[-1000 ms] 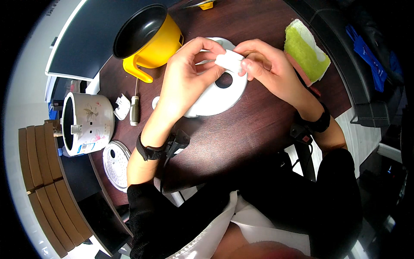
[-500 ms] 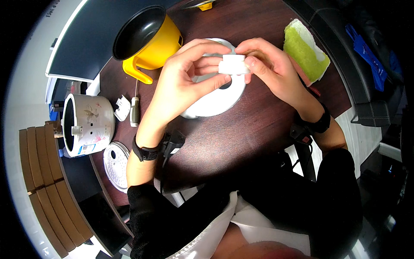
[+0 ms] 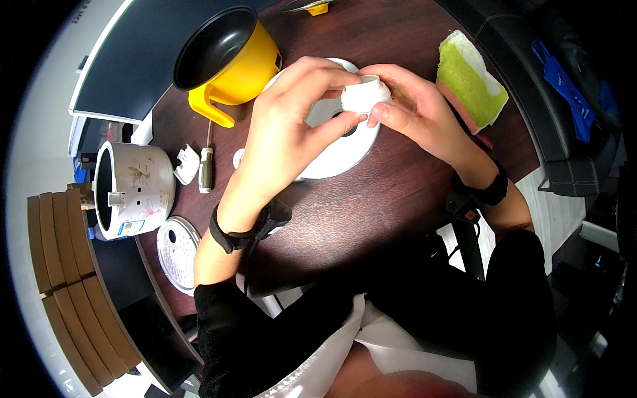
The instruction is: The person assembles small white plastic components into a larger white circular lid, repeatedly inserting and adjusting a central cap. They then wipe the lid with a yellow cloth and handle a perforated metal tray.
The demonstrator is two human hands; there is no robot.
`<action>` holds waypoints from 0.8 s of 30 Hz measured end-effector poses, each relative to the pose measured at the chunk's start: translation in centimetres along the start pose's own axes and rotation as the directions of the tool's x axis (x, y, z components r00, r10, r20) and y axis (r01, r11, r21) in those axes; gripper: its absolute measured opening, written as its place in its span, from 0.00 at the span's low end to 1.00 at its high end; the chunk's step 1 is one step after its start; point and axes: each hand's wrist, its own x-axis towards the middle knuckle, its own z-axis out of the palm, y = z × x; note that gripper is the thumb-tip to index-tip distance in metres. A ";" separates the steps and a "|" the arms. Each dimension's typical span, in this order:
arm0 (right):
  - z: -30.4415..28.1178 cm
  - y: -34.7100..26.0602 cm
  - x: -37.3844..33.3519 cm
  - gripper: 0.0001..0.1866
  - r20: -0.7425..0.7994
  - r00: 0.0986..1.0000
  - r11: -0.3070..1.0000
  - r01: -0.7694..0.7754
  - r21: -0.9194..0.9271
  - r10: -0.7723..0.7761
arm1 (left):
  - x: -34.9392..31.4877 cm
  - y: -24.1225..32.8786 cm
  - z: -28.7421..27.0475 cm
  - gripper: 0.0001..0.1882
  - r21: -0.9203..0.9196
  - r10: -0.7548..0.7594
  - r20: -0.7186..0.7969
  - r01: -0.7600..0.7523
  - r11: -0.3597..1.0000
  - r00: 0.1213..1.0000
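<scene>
Inspected: the left hand (image 3: 285,118) grips a small white cap (image 3: 363,98), thumb beneath and index finger above, parted only by the piece's width. The right hand (image 3: 424,106) closes on its other side, thumb in front; the fingers behind are partly hidden. The double hold presumably steadies so small and rounded a piece. It sits in front of the chest, over a white lid (image 3: 340,158) lying on the dark table (image 3: 325,219); any contact between them I cannot confirm. The screwdriver (image 3: 206,172) and yellow pot (image 3: 255,73) lie to the left, seemingly to leave the working spot unobstructed.
</scene>
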 end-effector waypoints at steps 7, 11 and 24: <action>0.1 0.4 0.0 0.27 -0.050 0.995 0.992 0.076 -0.099 -0.082 | 0.2 0.3 0.7 0.19 0.080 0.058 -0.025 -0.055 0.995 0.998; 0.1 0.7 0.2 0.28 -0.048 0.985 0.970 0.155 -0.186 -0.166 | 0.2 0.1 1.0 0.19 0.122 0.055 -0.022 -0.052 0.991 0.998; 0.0 0.3 0.1 0.26 -0.072 0.990 0.972 0.100 -0.211 -0.118 | -0.4 -0.9 1.0 0.19 -0.322 -0.269 0.017 0.260 0.910 0.963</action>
